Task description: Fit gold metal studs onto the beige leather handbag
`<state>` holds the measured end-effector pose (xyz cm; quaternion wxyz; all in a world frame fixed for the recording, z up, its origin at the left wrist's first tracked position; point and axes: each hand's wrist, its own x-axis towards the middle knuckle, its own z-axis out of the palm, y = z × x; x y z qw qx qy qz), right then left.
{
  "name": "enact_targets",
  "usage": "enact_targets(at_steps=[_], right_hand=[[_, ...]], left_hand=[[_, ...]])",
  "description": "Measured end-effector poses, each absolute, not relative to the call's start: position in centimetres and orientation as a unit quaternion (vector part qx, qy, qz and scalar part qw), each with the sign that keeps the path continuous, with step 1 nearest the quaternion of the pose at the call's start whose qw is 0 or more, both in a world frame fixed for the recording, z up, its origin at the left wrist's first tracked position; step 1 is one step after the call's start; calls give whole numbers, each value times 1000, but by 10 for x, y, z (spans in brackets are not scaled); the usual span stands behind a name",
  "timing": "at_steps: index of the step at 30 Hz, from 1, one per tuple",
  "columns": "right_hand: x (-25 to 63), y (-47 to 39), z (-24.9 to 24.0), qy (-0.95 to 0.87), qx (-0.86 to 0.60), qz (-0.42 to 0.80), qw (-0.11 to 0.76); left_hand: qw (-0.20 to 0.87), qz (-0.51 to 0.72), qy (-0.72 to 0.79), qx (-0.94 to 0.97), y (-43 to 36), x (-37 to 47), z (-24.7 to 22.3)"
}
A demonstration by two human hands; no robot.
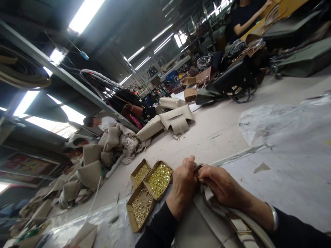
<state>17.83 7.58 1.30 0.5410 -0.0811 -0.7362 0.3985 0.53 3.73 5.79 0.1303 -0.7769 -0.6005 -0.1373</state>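
Note:
A grey-beige leather handbag (191, 222) with a gold buckle (240, 225) on its strap is in front of me, partly cut off by the lower edge of the view. My left hand (184, 182) is closed around the bag's upper edge. Close beside it, my right hand (219, 184) pinches the same edge, fingertips nearly touching the left ones. Something small and gold-coloured shows at the right fingertips, too small to name. Left of my hands, three cardboard trays hold small metal pieces: a tray (170, 176) of shiny gold bits, a smaller tray (132, 179) and a tray (128, 210) of tiny studs.
Beige bag parts (178, 119) lie farther up the table (207, 137). Clear plastic sheeting (279, 120) spreads on the right. Finished bags, among them a black bag (232, 79), crowd the back. Beige pieces (90, 172) are heaped left. Co-workers sit left and stand back right.

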Motion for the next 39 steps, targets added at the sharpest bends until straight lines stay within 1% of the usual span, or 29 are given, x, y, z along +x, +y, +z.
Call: enact_targets(at_steps=[3,7,11,14,19,23,25,28,30,32,34,39], right_hand=[[179,76,13,-732,-85,404,542],[179,76,10,-731,-82,402,545],[179,77,10,-720,-93,407,555],[179,79,13,-714,-103,407,560],[177,78,9,-758,-90,352,542],[176,78,7,-784,-78,315,529],[178,80,19,-781,-84,355,507],[180,78,56,-783,-126,436,425],[177,73,82,-800,-154,447,371],[170,66,96,-820,-165,431,340],[163,59,94,-831,-170,416,327],[166,63,53,-833,-188,415,313]], left_hand=[[147,-141,-536,-819,35,-1,59],[123,-149,-488,-851,31,-9,66],[67,-141,-501,-851,34,-10,79],[18,-164,-508,-845,38,-9,86],[-76,-215,-524,-821,42,-8,90],[-103,-228,-565,-786,41,-9,87],[-101,-239,-588,-766,40,-8,85],[-84,-244,-612,-748,37,-8,86],[-73,-227,-617,-750,35,-9,88],[-74,-209,-618,-754,33,-11,89],[-82,-215,-625,-746,31,-15,88],[-133,-278,-640,-704,27,-22,75]])
